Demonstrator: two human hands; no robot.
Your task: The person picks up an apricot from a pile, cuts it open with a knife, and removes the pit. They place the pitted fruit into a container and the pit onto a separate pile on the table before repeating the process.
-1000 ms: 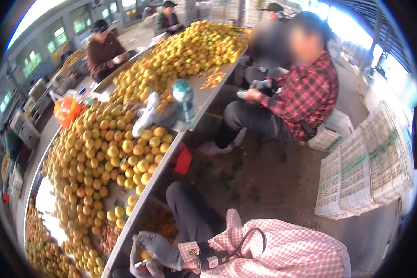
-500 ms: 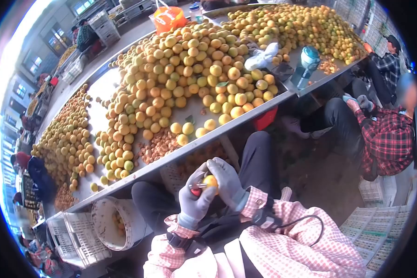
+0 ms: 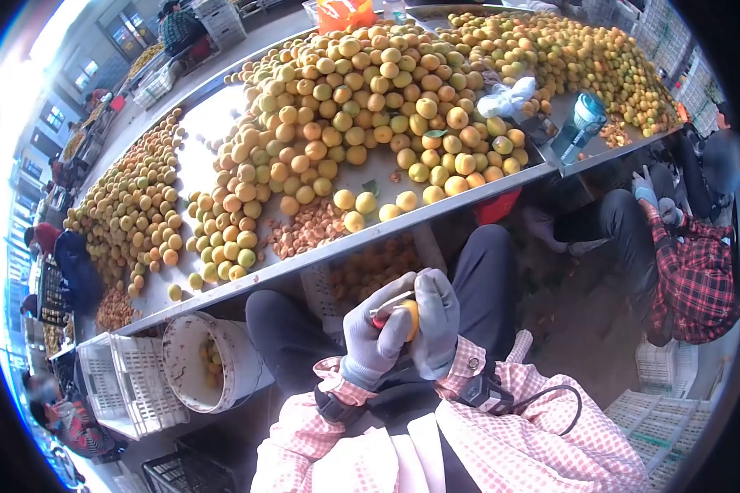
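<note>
Both hands wear grey gloves and meet above my lap. My left hand (image 3: pixel 374 338) is closed around a small tool (image 3: pixel 381 319) with a red part and a thin metal end. Against the tool is a yellow-orange fruit (image 3: pixel 411 319), partly hidden by the fingers. My right hand (image 3: pixel 436 322) is wrapped round the fruit's other side. Beyond the hands, a metal-edged table (image 3: pixel 362 238) bears a large heap of round yellow-orange fruits (image 3: pixel 337 99) and a pile of brown-orange scraps (image 3: pixel 308 230).
A white bucket (image 3: pixel 247 366) with some fruits stands at lower left beside white crates (image 3: pixel 144 382). On the table are a teal bottle (image 3: pixel 580 127), a white plastic bag (image 3: pixel 507 99) and an orange container (image 3: pixel 345 13). A person in red plaid (image 3: pixel 699 275) sits at right.
The view has shifted, so table and heap appear further left-tilted and higher. My hands still hold the tool and fruit; the fruit has turned, and my right fingers now point upward.
</note>
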